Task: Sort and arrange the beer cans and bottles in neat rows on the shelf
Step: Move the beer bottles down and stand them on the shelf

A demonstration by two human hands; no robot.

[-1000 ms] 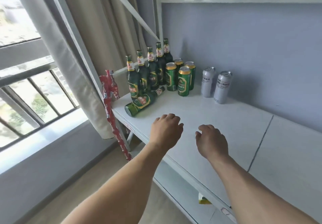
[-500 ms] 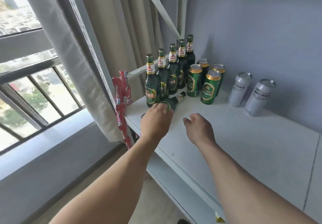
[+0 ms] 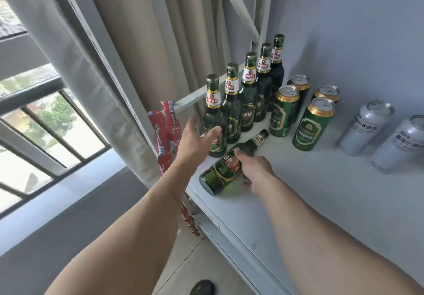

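One green beer bottle [image 3: 231, 165] lies on its side near the front edge of the white shelf [image 3: 321, 203], neck toward the upright bottle row [image 3: 246, 102]. Right hand [image 3: 254, 171] curls around its middle, presumably to stand it up. Left hand [image 3: 195, 143], fingers spread and holding nothing, hovers by the nearest upright bottle, likely steadying it. Green cans [image 3: 296, 116] and silver cans [image 3: 380, 138] stand grouped by kind.
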